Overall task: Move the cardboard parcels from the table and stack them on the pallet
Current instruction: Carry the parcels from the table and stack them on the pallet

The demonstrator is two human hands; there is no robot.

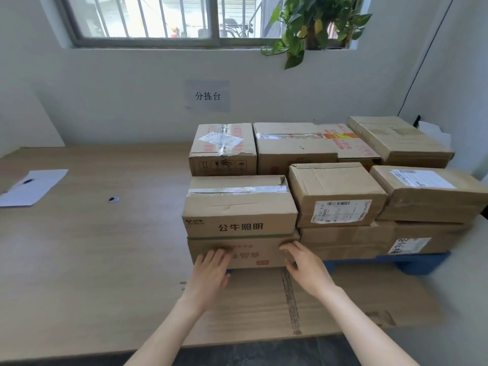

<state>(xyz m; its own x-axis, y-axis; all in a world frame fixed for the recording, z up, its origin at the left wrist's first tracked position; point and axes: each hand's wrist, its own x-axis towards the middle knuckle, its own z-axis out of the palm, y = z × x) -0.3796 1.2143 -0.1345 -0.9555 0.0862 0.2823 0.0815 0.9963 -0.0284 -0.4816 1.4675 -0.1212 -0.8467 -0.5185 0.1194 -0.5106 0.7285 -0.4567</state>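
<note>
Left grip (211,268): fingers straight and apart, flat on the front face of the bottom parcel (250,256); clamped on nothing.
Right grip (303,262): fingers spread at that parcel's front right corner, thumb low; it presses and is not closed round anything.
Bottom parcel: at the front left of the stack, with the printed parcel (237,207) on top and the neighbouring stack (343,236) touching its right side.
Pallet (412,262): blue, visible under the right-hand parcels. I cannot tell whether it reaches under mine.
Desk (92,247): it carries the whole load.
Step, as I judge it: squaring the lower parcel into line.
Risk, low push: only the bottom parcel slides, so the printed parcel overhangs towards me and could tip.
Risk, uneven pressure: the parcel skews and shoves the neighbouring stack.
Risk, pallet edge: a base that is half off would leave the pile leaning.
</note>
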